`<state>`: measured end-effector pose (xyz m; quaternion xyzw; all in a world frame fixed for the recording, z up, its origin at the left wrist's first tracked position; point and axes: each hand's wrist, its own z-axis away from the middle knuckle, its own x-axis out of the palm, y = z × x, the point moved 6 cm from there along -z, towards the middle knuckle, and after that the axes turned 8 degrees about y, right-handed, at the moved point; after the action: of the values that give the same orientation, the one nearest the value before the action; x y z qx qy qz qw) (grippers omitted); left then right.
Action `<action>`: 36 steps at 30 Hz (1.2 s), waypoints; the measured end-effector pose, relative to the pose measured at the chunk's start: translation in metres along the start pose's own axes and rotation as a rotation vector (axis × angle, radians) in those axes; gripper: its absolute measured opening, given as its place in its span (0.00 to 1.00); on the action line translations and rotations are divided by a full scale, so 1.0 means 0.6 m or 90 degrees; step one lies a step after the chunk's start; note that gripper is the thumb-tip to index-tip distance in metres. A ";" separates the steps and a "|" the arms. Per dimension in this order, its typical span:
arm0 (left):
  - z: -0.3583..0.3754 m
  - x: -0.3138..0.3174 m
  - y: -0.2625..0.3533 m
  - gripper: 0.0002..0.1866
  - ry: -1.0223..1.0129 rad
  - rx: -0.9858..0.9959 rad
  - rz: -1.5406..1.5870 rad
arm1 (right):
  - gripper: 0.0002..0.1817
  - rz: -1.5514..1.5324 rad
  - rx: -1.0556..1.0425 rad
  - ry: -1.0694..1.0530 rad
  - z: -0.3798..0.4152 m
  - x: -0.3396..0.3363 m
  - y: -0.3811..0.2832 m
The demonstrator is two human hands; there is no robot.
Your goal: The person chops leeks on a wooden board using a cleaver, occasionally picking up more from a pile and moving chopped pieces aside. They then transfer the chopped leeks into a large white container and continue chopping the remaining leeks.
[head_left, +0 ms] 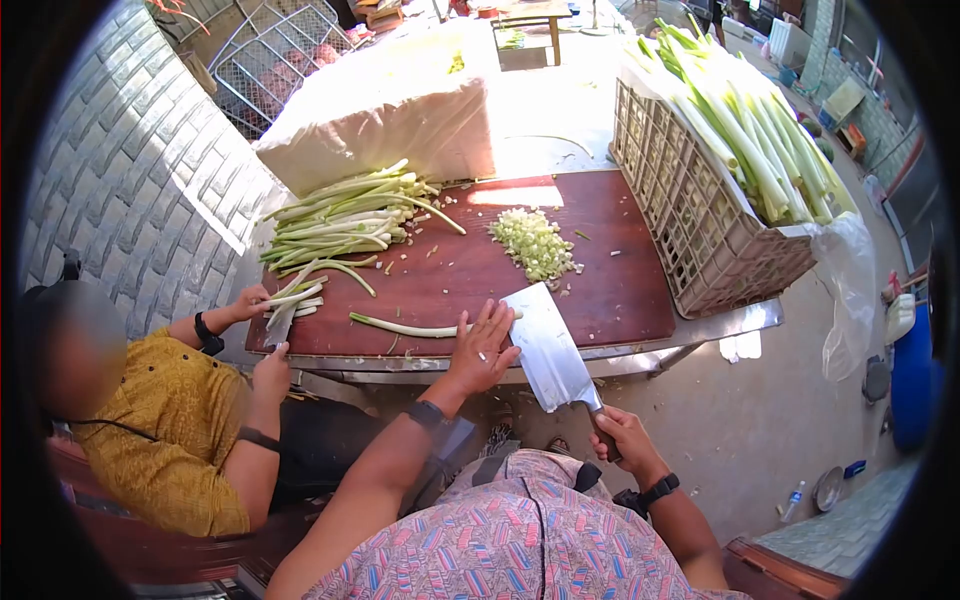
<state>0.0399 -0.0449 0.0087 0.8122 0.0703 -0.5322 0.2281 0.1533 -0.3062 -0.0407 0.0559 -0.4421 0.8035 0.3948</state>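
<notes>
My left hand (483, 350) lies over one green onion stalk (400, 327), fingers stretched, pinning its white end to the dark red board (600, 290). In my right hand (627, 442) is the wooden handle of a broad cleaver (548, 345). Its blade stands right beside my left fingertips, at the stalk's end and over the board's front edge. Beyond the blade sits a heap of chopped green onion (533, 245). A pile of whole green onions (345, 220) covers the board's far left.
At left, a person in a yellow shirt (180, 430) works with a knife and green onion stalks. A plastic crate (690, 210) full of long green onions (760, 130) stands on the right. A cloth-covered block (390, 130) is behind the board, and a brick wall (110, 150) is far left.
</notes>
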 end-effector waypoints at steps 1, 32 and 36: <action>0.000 0.001 -0.001 0.35 -0.007 0.001 0.002 | 0.11 0.011 0.000 -0.001 -0.003 0.005 -0.002; 0.050 -0.028 -0.042 0.36 -0.025 -0.073 -0.073 | 0.08 0.122 -0.035 -0.030 -0.035 0.057 -0.012; 0.050 -0.051 -0.061 0.31 0.076 -0.052 -0.019 | 0.09 0.087 -0.023 -0.005 -0.029 0.057 -0.021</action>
<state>-0.0113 -0.0218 0.0154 0.8316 0.1175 -0.4825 0.2488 0.1433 -0.2696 -0.0279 0.0215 -0.4610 0.8202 0.3380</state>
